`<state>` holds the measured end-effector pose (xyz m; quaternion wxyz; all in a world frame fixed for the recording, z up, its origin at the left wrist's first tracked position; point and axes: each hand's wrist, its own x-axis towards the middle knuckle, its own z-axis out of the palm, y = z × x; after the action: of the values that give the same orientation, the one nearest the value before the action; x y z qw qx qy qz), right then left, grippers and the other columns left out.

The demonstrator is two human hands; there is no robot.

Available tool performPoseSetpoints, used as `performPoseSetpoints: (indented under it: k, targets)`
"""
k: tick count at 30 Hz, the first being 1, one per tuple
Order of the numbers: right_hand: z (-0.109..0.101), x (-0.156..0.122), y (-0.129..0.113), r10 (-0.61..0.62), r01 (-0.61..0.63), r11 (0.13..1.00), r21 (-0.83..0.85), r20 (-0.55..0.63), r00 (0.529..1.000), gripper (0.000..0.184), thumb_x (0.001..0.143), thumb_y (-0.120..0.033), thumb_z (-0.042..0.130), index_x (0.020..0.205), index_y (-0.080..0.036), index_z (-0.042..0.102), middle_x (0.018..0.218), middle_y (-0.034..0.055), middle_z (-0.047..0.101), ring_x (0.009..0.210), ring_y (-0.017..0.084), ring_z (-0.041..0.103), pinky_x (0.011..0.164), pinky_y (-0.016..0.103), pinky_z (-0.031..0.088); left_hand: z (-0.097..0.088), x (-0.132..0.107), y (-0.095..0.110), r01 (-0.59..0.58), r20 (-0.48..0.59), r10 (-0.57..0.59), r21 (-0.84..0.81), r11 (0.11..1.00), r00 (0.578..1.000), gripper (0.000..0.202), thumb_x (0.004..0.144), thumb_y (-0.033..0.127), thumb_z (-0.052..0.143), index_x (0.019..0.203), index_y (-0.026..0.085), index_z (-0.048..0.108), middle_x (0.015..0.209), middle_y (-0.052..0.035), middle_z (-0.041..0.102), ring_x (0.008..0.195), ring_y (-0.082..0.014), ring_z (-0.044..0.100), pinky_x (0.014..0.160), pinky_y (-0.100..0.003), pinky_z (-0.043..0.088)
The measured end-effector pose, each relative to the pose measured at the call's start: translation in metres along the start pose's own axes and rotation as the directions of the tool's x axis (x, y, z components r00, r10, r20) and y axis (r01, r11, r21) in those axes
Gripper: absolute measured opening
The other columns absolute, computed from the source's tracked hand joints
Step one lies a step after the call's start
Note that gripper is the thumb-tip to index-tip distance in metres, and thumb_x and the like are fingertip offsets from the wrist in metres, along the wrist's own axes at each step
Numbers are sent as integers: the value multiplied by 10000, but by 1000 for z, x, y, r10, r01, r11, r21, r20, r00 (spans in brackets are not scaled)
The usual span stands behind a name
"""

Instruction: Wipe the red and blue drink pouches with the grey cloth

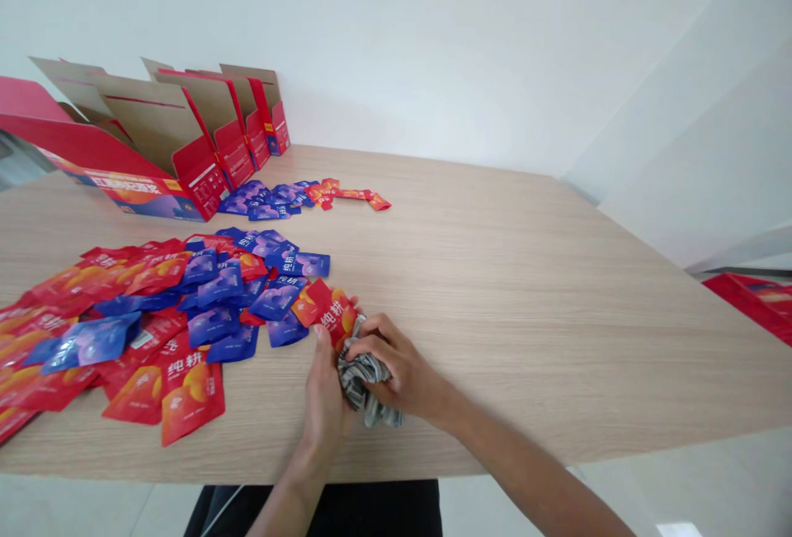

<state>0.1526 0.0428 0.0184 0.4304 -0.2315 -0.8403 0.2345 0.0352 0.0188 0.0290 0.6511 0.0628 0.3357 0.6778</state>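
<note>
My left hand [324, 393] grips a red and orange pouch [329, 312] by its lower part, the thumb lying along its left edge. Closed around a crumpled grey striped cloth [362, 376], my right hand [405, 368] presses it against the pouch's right side. The far end of the pouch overlaps the edge of a pile of blue pouches [275, 298]. More red pouches [193, 388] with orange fruit pictures lie left of my hands. The cloth hides the lower part of the held pouch.
Several open red cartons [139, 182] stand at the back left by the wall. Before them lie small blue packets [272, 200] and red-orange ones [352, 194] in a row. A red item [751, 299] shows at the right edge. The wooden table [525, 298] has its front edge near my lap.
</note>
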Motion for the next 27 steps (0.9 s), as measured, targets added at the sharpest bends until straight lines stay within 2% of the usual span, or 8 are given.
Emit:
performPoseSetpoints:
  k: [3, 7, 9, 13, 16, 20, 23, 27]
  targets:
    - [2, -2, -1, 11, -11, 1000, -9, -4, 1000, 161, 966, -229, 582, 1122, -237, 623, 1087, 89, 537, 1045, 240, 584, 879, 362, 569, -3, 0, 1, 19, -5, -18, 11, 1000, 1000, 496, 833, 589, 747, 1117, 184, 789, 1206, -102, 789, 1298, -295, 656, 1114, -393, 520]
    - [-2, -2, -1, 33, -34, 999, -5, -131, 991, 217, 955, -188, 582, 1159, -249, 623, 1093, 77, 541, 1031, 228, 589, 886, 357, 559, -13, -10, -14, 136, -6, -136, 95, 986, 991, 517, 635, 636, 882, 923, 214, 806, 1179, -96, 798, 1357, -338, 604, 1135, -443, 506]
    - [-6, 0, -1, 54, -56, 998, -7, -208, 977, 228, 949, -176, 585, 1158, -255, 627, 1087, 71, 546, 1015, 225, 593, 882, 359, 554, -18, -16, -24, 156, 32, -162, 146, 977, 986, 580, 553, 674, 910, 923, 240, 803, 1234, -75, 783, 1409, -337, 552, 1184, -447, 455]
    - [-16, 6, -3, 103, -121, 992, -33, -335, 936, 225, 915, -139, 595, 1102, -258, 637, 1052, 57, 563, 995, 225, 599, 871, 359, 545, -25, -26, -39, 132, 108, -160, 230, 964, 981, 566, 685, 681, 839, 1073, 273, 784, 1444, -31, 677, 1510, -278, 430, 1264, -412, 328]
    - [-18, 9, -3, 137, -155, 988, -21, -365, 921, 267, 866, -86, 591, 1067, -255, 639, 1038, 47, 567, 983, 215, 598, 873, 350, 535, -24, -30, -43, 176, 94, -202, 231, 957, 975, 574, 711, 684, 820, 1119, 285, 769, 1498, -20, 635, 1536, -271, 386, 1259, -410, 335]
    - [-12, 6, -1, 137, -135, 990, 27, -289, 948, 274, 863, -102, 597, 1087, -254, 638, 1045, 49, 561, 984, 219, 590, 871, 351, 533, -13, -23, -32, 145, 58, -157, 176, 974, 986, 603, 628, 688, 868, 1051, 269, 777, 1368, -40, 721, 1451, -313, 505, 1169, -433, 472]
    - [-5, 3, 1, 121, -113, 992, 59, -165, 979, 250, 888, -146, 610, 1114, -251, 637, 1062, 58, 544, 999, 227, 580, 876, 355, 540, -5, -13, -15, 126, 1, -127, 112, 986, 992, 484, 695, 629, 846, 964, 232, 784, 1213, -74, 785, 1346, -325, 610, 1071, -432, 561]
    - [1, 0, -1, 76, -74, 995, 69, -28, 997, 220, 919, -182, 624, 1127, -253, 635, 1080, 63, 522, 1015, 229, 570, 880, 344, 543, -1, -7, 2, 74, -54, -71, 59, 995, 996, 409, 792, 566, 788, 939, 184, 788, 1098, -106, 809, 1268, -317, 671, 1053, -416, 569]
